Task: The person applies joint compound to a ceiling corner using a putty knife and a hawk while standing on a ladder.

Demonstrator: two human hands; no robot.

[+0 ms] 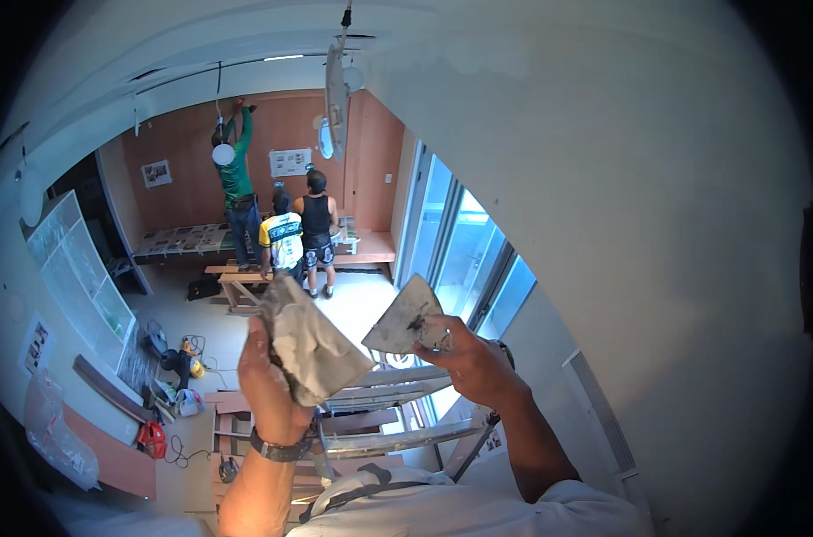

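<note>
My left hand (268,385), with a dark watch on its wrist, grips a flat plate (348,367) from its left side. Thick pale putty (301,336) is smeared across the plate's face. To its right, my right hand (474,362) is closed on a putty knife (402,313) with a broad, flared blade. Dark smudges mark the blade near my fingers, and its handle is mostly hidden in the hand. The blade's left corner is close to the plate's right end; I cannot tell whether they touch.
A metal ladder (389,438) stands directly below me. Beside me on the right rises a pale wall (639,224), and a round light fitting (337,98) hangs ahead. Across the room, a person in green (236,174) stands raised on a bench (245,286), near two other people.
</note>
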